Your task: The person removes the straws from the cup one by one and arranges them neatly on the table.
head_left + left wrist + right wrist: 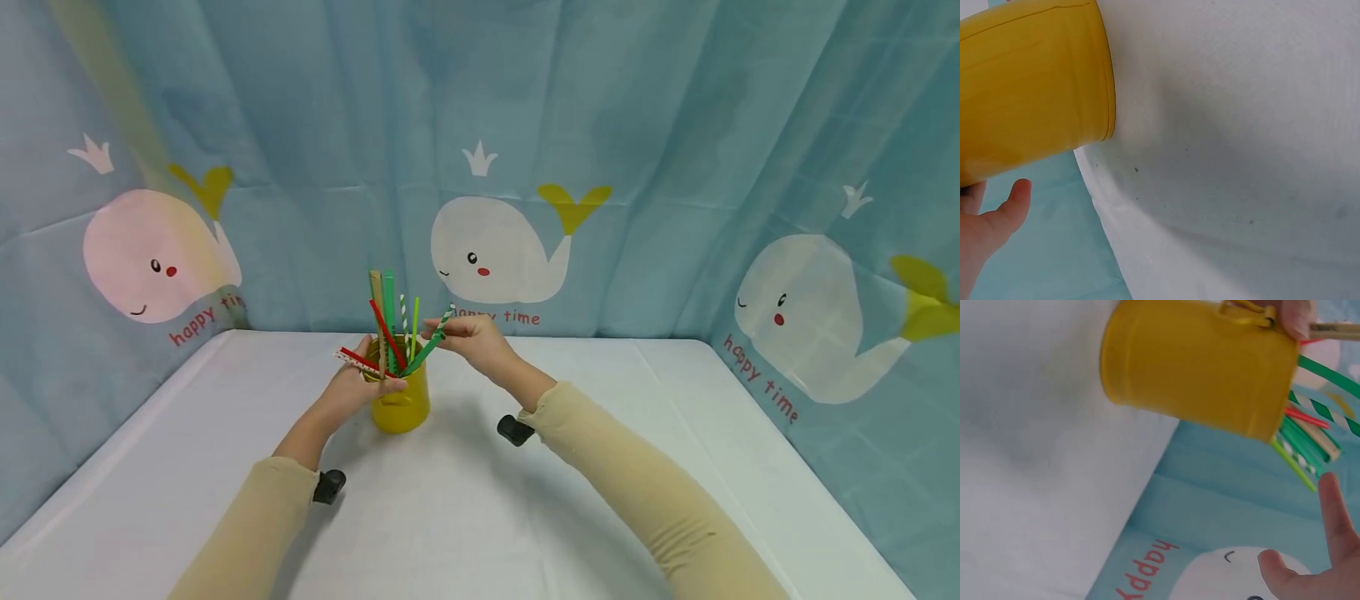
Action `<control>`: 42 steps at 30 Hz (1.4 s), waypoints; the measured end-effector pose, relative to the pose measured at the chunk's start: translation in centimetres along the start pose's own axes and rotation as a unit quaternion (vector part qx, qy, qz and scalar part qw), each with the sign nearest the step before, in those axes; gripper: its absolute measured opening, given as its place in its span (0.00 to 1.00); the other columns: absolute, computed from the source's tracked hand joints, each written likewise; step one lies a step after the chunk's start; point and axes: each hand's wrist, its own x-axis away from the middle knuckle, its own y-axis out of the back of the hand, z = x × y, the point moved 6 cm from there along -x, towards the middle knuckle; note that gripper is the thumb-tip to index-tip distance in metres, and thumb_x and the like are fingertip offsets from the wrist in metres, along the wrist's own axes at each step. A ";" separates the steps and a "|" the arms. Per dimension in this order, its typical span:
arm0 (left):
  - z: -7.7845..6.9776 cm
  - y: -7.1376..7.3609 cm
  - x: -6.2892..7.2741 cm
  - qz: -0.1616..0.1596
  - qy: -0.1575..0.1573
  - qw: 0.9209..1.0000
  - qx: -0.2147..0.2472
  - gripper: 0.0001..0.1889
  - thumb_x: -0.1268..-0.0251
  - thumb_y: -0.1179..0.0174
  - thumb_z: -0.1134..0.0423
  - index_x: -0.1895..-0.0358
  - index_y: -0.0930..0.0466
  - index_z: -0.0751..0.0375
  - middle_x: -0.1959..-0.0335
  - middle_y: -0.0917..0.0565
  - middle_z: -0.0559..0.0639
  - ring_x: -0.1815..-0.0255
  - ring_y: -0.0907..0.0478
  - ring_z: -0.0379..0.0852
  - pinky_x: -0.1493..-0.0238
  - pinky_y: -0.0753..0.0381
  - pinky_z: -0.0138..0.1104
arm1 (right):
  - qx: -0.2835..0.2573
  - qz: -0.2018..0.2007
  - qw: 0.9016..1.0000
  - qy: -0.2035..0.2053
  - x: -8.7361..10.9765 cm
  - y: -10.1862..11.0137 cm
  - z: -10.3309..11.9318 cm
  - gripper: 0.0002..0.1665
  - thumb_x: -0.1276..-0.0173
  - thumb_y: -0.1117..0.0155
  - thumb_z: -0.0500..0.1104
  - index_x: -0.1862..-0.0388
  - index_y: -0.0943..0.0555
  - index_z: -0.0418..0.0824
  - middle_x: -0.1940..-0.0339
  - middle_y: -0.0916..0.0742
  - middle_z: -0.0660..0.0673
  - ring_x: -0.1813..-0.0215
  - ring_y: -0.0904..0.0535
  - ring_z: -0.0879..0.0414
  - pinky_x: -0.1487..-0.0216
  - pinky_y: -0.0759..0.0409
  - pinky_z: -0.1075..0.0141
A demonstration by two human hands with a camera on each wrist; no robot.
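Note:
A yellow metal bucket (400,408) with a small ring at its side stands on the white table. Several slim straws and sticks lean out of it: a red one (388,332), a lime green one (415,329), a green and white striped straw (1320,412) and a tan stick with print on it (1338,331). My left hand (352,392) grips the bucket at the rim, thumb on the near side; its other fingers are partly hidden. Just right of the straws is my right hand (480,343), its fingers (1333,515) extended and apart, holding nothing.
The white table (480,500) meets a blue curtain (660,167) with printed whales at its back and sides. A dark camera (515,430) is worn at the right wrist, another (328,487) at the left.

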 end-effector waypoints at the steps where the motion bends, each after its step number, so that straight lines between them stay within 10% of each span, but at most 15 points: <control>1: 0.0 0.0 0.0 0.000 0.004 1.000 -0.001 0.62 0.44 0.33 0.40 0.22 0.71 0.60 0.24 0.50 0.67 0.25 0.52 0.67 0.31 0.50 0.62 | -0.004 -0.002 1.000 0.002 0.0 0.2 0.2 0.17 0.30 0.43 0.29 0.43 0.22 0.27 0.46 0.16 0.35 0.38 0.23 0.49 0.40 0.24 0.62; 15: 0.6 0.0 0.0 0.003 0.019 1.000 0.006 0.64 0.47 0.32 0.38 0.22 0.73 0.59 0.23 0.54 0.66 0.25 0.55 0.68 0.31 0.52 0.63 | -0.034 -0.041 0.998 0.013 0.3 3.1 2.4 0.21 0.29 0.42 0.32 0.38 0.24 0.31 0.45 0.17 0.36 0.38 0.23 0.49 0.40 0.25 0.63; 24: 0.2 0.0 0.2 -0.002 0.013 1.000 0.003 0.65 0.47 0.33 0.37 0.22 0.73 0.59 0.23 0.53 0.66 0.25 0.55 0.68 0.31 0.51 0.63 | -0.066 -0.131 0.988 0.049 0.4 5.5 4.1 0.21 0.32 0.38 0.31 0.40 0.22 0.30 0.62 0.10 0.49 0.46 0.18 0.55 0.41 0.24 0.62; 32: 0.1 0.0 0.1 0.001 0.011 1.000 0.007 0.64 0.46 0.32 0.38 0.23 0.74 0.60 0.23 0.56 0.67 0.25 0.57 0.68 0.31 0.52 0.63 | -0.065 -0.176 0.980 0.068 0.5 7.1 3.9 0.19 0.33 0.38 0.29 0.44 0.26 0.29 0.71 0.14 0.56 0.63 0.17 0.61 0.71 0.28 0.74; 42: 0.2 -0.2 0.1 0.001 0.023 1.000 0.012 0.64 0.46 0.32 0.39 0.22 0.73 0.58 0.23 0.56 0.67 0.24 0.58 0.68 0.31 0.52 0.63 | -0.020 -0.163 0.985 0.053 0.0 7.6 0.7 0.19 0.34 0.36 0.30 0.44 0.21 0.27 0.64 0.15 0.50 0.63 0.19 0.61 0.54 0.19 0.64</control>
